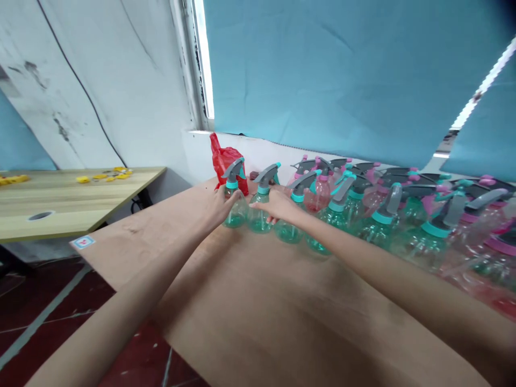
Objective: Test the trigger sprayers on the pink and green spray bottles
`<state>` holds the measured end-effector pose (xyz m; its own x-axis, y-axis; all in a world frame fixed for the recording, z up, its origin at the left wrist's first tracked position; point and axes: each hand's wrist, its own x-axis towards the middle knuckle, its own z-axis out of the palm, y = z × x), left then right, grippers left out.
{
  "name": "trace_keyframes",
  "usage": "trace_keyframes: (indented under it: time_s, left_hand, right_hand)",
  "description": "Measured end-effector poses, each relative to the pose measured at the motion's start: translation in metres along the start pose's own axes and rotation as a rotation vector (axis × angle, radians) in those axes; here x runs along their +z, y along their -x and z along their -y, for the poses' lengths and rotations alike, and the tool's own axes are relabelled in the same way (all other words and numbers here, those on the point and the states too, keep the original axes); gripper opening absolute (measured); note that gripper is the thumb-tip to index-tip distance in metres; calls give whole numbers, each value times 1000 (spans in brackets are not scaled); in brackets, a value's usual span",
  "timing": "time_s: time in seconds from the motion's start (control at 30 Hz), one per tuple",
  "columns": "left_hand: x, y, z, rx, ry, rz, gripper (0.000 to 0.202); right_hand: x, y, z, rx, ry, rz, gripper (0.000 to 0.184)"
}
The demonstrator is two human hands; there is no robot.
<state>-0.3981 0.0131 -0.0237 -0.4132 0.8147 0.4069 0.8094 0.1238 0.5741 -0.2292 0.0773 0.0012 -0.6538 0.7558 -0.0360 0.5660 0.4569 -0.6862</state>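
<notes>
Both my arms reach across a brown table (250, 301) to a row of teal spray bottles with grey triggers. My left hand (220, 207) wraps its fingers round the leftmost teal bottle (236, 207). My right hand (278, 204) rests against the second teal bottle (261, 207), fingers curled on its body. More teal bottles (334, 212) and pink bottles (318, 191) stand packed together behind and to the right.
A red plastic bag (223, 158) sits behind the leftmost bottles by the white wall. A light wooden desk (60, 207) with small yellow parts (108, 174) stands at the left. Blue curtains (342, 75) hang behind. The floor (44, 306) below is dark red.
</notes>
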Motion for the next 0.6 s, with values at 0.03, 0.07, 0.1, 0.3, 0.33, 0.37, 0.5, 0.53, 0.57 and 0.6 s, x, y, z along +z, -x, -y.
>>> trace_keyframes:
  time_s: [0.03,0.07,0.1,0.3,0.33,0.37,0.5,0.53,0.57,0.6]
  left_hand:
    - [0,0,0,4,9,-3,31]
    - [0,0,0,8,17,-6,31]
    - [-1,1,-1,12,23,-12,32]
    - [-16,21,0,-37,8,-115,62]
    - [-18,29,1,-57,-1,-140,65]
    - [-20,39,1,-61,-7,-154,67]
    - [-21,91,-13,-32,10,-162,59]
    - [-21,106,-21,-16,24,-140,55]
    - [-19,120,-30,-2,40,-111,51]
    - [-18,134,-41,7,56,-73,47]
  right_hand:
    - [-1,0,1,-3,6,3,33]
    - [-2,1,1,-8,13,4,33]
    - [-2,2,2,-16,23,2,33]
    - [-2,28,6,-128,164,-91,55]
    - [-1,36,5,-152,198,-109,59]
    - [-1,46,4,-176,231,-122,60]
    - [1,96,-7,-235,319,-114,69]
    - [0,110,-12,-241,334,-118,67]
    - [-1,124,-17,-249,347,-123,65]
    - [-3,137,-22,-255,358,-131,63]
